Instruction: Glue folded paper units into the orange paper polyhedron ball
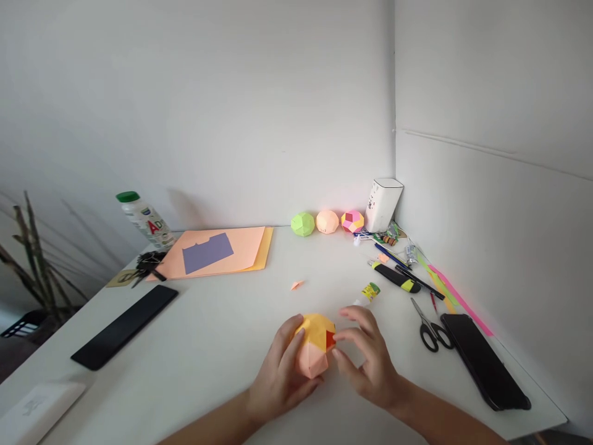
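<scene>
A paper polyhedron ball (315, 337) of yellow and peach faces, with a red face on its right side, is in my left hand (278, 374). My left fingers and thumb wrap around its left side and underside. Close to the red face is my right hand (368, 358), its fingers bent and spread apart. The right index fingertip appears to touch the ball's edge; the thumb tip sits just below. A small peach paper scrap (297, 285) lies beyond the ball. Behind my right hand is a small yellow-green glue container (370, 292), partly hidden.
Green (302, 224), peach (327, 222) and multicoloured paper balls (353, 221) line the wall. Scissors (433, 330), a utility knife (396, 277) and a black phone (484, 358) lie right. Paper sheets (250, 250), a bottle (148, 219) and a black slab (125, 327) are left.
</scene>
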A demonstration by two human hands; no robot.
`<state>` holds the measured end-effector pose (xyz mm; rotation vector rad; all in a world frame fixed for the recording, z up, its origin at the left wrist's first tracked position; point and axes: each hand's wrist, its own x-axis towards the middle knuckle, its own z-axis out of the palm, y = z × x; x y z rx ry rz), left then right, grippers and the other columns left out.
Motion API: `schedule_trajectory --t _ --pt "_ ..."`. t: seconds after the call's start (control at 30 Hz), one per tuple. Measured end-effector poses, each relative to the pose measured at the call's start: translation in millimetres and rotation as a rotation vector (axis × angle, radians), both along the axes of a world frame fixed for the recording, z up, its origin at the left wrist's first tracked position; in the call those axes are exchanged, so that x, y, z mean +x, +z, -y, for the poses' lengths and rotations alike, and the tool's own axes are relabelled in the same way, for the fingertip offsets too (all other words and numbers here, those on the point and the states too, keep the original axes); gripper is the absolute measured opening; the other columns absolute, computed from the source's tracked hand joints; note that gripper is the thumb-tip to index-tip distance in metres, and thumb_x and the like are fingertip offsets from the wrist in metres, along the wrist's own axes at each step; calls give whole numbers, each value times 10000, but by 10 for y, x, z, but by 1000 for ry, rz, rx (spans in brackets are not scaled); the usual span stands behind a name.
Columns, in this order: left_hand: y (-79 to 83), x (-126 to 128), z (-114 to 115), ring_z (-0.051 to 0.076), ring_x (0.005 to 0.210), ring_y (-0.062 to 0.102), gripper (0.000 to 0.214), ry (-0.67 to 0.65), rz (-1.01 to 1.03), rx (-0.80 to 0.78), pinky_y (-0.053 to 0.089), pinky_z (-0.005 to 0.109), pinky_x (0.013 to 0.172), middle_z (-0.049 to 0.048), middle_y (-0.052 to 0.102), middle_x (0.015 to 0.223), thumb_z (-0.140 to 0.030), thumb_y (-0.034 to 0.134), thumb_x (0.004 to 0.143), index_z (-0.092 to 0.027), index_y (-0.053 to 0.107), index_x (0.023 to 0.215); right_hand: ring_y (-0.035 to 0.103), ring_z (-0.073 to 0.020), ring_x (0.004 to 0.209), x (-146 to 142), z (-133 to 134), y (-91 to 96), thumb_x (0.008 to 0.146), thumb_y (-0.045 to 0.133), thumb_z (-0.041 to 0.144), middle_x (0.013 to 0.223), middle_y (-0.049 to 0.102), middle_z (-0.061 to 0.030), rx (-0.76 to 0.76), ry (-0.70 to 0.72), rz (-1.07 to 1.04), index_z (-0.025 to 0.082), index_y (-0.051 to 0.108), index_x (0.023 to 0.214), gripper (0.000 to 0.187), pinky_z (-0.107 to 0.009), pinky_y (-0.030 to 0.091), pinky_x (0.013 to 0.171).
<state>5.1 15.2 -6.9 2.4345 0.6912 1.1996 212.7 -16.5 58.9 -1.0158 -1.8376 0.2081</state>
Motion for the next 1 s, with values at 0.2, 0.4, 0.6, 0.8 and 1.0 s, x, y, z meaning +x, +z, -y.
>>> schedule_trajectory --t 0.2,0.4,0.6,0.8,1.0 --pt "1 6 3 362 1317 327 747 77 -50 61 398 539 1017 213 268 1417 -360 560 900 -200 134 1493 458 -319 1303 -60 -25 -168 875 585 426 1381 499 -171 -589 44 -218 188 684 798 269 -492 477 973" --pt "-15 -22 22 376 1313 322 789 69 -97 100 407 536 1003 226 268 1415 -383 587 889 -197 124 1500 428 -327 1333 -132 -16 -211 816 637 518 1429 448 -187 -820 116 -406 159 707 772 369 -472 444 1012" --pt "-20 -63 38 352 1298 342 777 108 -130 123 433 507 991 203 285 1411 -473 557 889 -230 142 1500 346 -342 1374 -177 -32 -239 754 660 592 1453 415 -173 -873 169 -457 159 706 743 436 -489 350 1075" --pt "-50 -77 78 359 1280 346 767 161 -166 146 444 534 961 219 296 1397 -437 563 896 -226 138 1498 333 -296 1381 -170 -27 -216 761 683 547 1491 374 -91 -969 203 -521 201 715 752 348 -410 329 1089" --pt "-20 -54 84 356 1248 378 821 221 -172 189 466 524 937 214 335 1374 -379 646 849 -224 157 1489 310 -283 1391 -175 -51 -229 757 700 522 1490 374 -73 -961 221 -513 214 703 733 309 -407 285 1113"
